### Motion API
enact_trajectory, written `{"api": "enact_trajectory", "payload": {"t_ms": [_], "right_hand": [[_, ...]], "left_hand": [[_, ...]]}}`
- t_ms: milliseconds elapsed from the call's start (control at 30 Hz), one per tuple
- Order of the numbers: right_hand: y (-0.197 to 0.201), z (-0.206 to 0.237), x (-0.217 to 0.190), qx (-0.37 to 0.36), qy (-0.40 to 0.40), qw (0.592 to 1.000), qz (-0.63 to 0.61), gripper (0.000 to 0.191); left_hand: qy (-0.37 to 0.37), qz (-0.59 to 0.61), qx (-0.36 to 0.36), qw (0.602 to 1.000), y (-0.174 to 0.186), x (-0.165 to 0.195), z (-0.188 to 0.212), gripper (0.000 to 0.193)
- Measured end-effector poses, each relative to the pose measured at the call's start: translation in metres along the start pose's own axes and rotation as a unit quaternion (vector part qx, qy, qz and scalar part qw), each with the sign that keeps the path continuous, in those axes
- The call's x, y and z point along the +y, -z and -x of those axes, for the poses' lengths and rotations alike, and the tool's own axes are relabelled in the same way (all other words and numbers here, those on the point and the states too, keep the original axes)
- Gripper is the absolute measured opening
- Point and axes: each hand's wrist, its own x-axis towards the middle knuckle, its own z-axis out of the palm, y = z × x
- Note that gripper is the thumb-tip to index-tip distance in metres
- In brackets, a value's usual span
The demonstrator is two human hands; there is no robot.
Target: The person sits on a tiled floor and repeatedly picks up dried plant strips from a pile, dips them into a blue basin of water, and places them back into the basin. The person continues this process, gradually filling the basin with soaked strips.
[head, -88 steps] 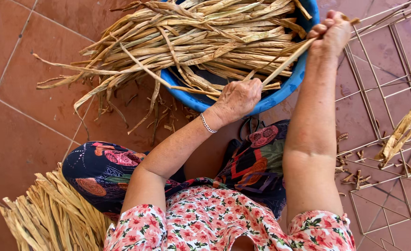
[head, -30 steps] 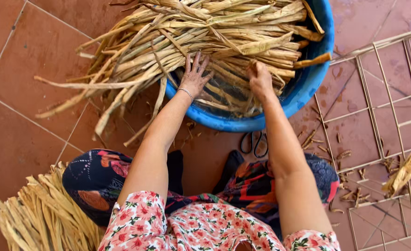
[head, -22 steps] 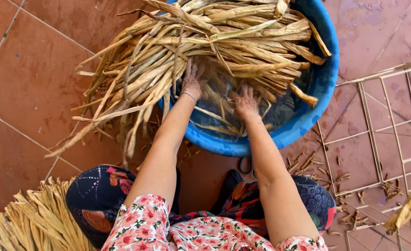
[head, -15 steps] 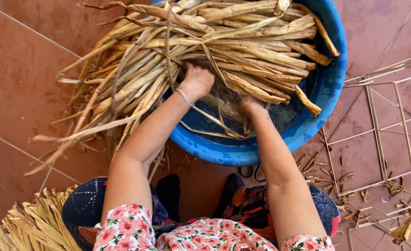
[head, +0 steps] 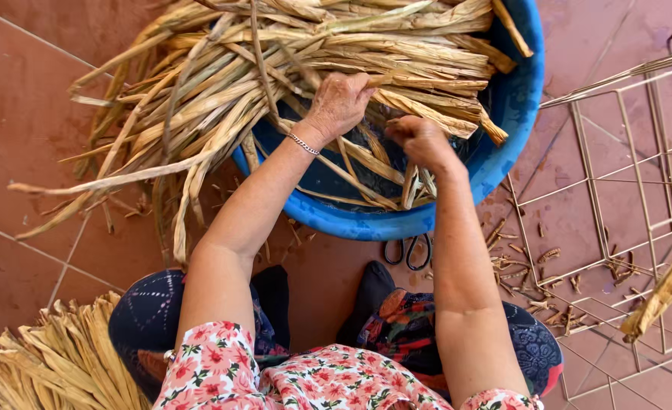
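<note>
A round blue plastic basin (head: 514, 106) stands on the tiled floor, heaped with long dried yellow-brown leaf strips (head: 222, 99) that spill over its left rim. My left hand (head: 340, 102), a thin bracelet at its wrist, grips a bunch of the strips near the middle of the heap. My right hand (head: 419, 140) is closed around a few strips just to the right, above the dark water in the basin. Some strips hang from it down to the basin's near rim.
A wire frame (head: 624, 190) lies on the floor at right with a strip bundle (head: 666, 288) across it. Black scissors (head: 408, 250) lie below the basin. Another pile of strips (head: 55, 364) sits at lower left. Small scraps litter the reddish tiles (head: 32, 121).
Both hands went from lying spread on the heap to gripping strips. The left hand rose onto the bundle and the right closed on a few strips.
</note>
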Motion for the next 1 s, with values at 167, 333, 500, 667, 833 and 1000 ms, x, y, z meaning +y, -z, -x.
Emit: {"api": "enact_trajectory", "payload": {"t_ms": [167,333,500,667,833,1000], "right_hand": [[0.025,0.021,-0.095,0.160,-0.026,0.968,-0.189,0.019],[0.032,0.046,-0.183,0.182,0.050,0.923,-0.335,0.019],[0.038,0.059,-0.239,0.201,0.109,0.942,-0.247,0.019],[0.034,0.062,-0.266,0.196,0.102,0.962,-0.160,0.019],[0.029,0.045,-0.254,0.293,0.146,0.912,-0.248,0.024],[0.057,0.016,-0.225,0.391,0.103,0.829,-0.385,0.018]], "left_hand": [[-0.084,0.221,0.074,0.969,0.028,0.062,0.015,0.025],[-0.079,0.364,0.033,0.927,0.045,0.119,0.031,0.031],[-0.088,0.444,-0.026,0.891,0.081,0.164,0.048,0.028],[-0.134,0.247,0.084,0.956,0.113,0.191,0.035,0.027],[-0.256,0.100,0.141,0.951,0.111,0.196,0.032,0.023],[-0.207,0.085,0.084,0.971,0.108,0.183,0.045,0.027]]}}
